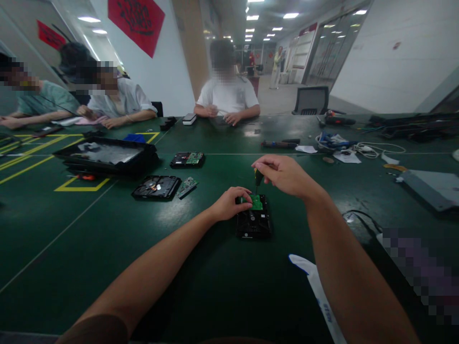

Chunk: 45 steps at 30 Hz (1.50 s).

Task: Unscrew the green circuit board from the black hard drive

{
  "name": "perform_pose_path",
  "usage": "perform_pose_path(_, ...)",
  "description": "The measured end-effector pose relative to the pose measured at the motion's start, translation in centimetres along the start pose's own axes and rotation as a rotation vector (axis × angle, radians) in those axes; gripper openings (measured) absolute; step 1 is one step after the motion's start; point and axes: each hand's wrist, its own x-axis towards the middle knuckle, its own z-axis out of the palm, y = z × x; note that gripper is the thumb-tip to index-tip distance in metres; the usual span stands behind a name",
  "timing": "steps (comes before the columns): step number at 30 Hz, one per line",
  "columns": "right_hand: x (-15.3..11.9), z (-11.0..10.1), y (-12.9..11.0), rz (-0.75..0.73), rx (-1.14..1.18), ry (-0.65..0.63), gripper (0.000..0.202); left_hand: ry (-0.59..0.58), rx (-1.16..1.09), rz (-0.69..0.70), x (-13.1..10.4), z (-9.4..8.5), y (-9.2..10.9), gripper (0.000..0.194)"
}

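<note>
A black hard drive [254,225] lies flat on the green table, with a green circuit board [256,202] on its far half. My right hand [281,173] is closed round a small dark screwdriver [258,179] with a bit of yellow on it. The screwdriver stands nearly upright, its shaft pointing down at the board's far edge. At the drive's left side, my left hand [234,202] rests with thumb and forefinger curved over the board's left part, their tips apart. Whether the screwdriver's tip sits in a screw is too small to tell.
Left of the drive lie an opened drive [157,187], a loose circuit board [187,187] and another drive [187,159]. A black tray [107,154] stands farther left. A white glove [319,286] lies near my right forearm. People sit across the table.
</note>
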Motion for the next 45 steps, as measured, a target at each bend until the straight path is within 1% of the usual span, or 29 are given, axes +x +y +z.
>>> perform_pose_path(5, 0.1, -0.02, 0.34, 0.008, -0.035, 0.03, 0.029, -0.017, -0.028, -0.022, 0.02, -0.22, 0.07, 0.009)
perform_pose_path(10, 0.11, 0.13, 0.64, 0.027, -0.005, 0.049, 0.026, -0.032, -0.046, -0.013, 0.06, -0.38, -0.11, 0.011)
perform_pose_path(14, 0.03, 0.03, 0.25, 0.005, 0.0, 0.034, 0.025, -0.057, -0.042, -0.005, 0.08, -0.52, -0.29, 0.012)
perform_pose_path(19, -0.02, -0.06, 0.07, -0.004, 0.042, -0.001, 0.03, -0.088, -0.054, -0.003, 0.06, -0.73, -0.54, 0.014)
perform_pose_path(22, -0.05, 0.03, 0.26, 0.022, 0.097, -0.026, 0.029, -0.089, -0.067, 0.019, 0.03, -0.74, -0.66, 0.015)
perform_pose_path(24, -0.05, 0.09, 0.36, 0.015, 0.093, -0.031, 0.028, -0.081, -0.072, 0.021, 0.02, -0.71, -0.71, 0.015)
perform_pose_path(27, 0.0, 0.09, 0.44, -0.023, 0.047, 0.003, 0.025, -0.074, -0.067, 0.003, 0.01, -0.69, -0.68, 0.014)
perform_pose_path(30, 0.02, 0.07, 0.45, -0.004, 0.023, 0.033, 0.023, -0.083, -0.064, -0.013, 0.04, -0.75, -0.55, 0.014)
perform_pose_path(34, -0.05, 0.19, 0.38, 0.012, 0.045, 0.017, 0.021, -0.083, -0.058, -0.008, 0.07, -0.77, -0.41, 0.014)
perform_pose_path(37, -0.03, 0.42, 0.32, 0.001, 0.084, -0.002, 0.024, -0.076, -0.063, -0.016, 0.07, -0.71, -0.4, 0.013)
perform_pose_path(41, 0.09, 0.51, 0.29, 0.044, 0.141, -0.042, 0.031, -0.08, -0.07, -0.024, 0.06, -0.72, -0.31, 0.013)
perform_pose_path(43, 0.14, 0.42, 0.33, 0.036, 0.118, -0.042, 0.032, -0.083, -0.068, -0.024, 0.06, -0.8, -0.21, 0.013)
perform_pose_path(45, 0.18, 0.28, 0.4, 0.019, 0.053, -0.013, 0.03, -0.083, -0.066, -0.018, 0.06, -0.86, -0.11, 0.013)
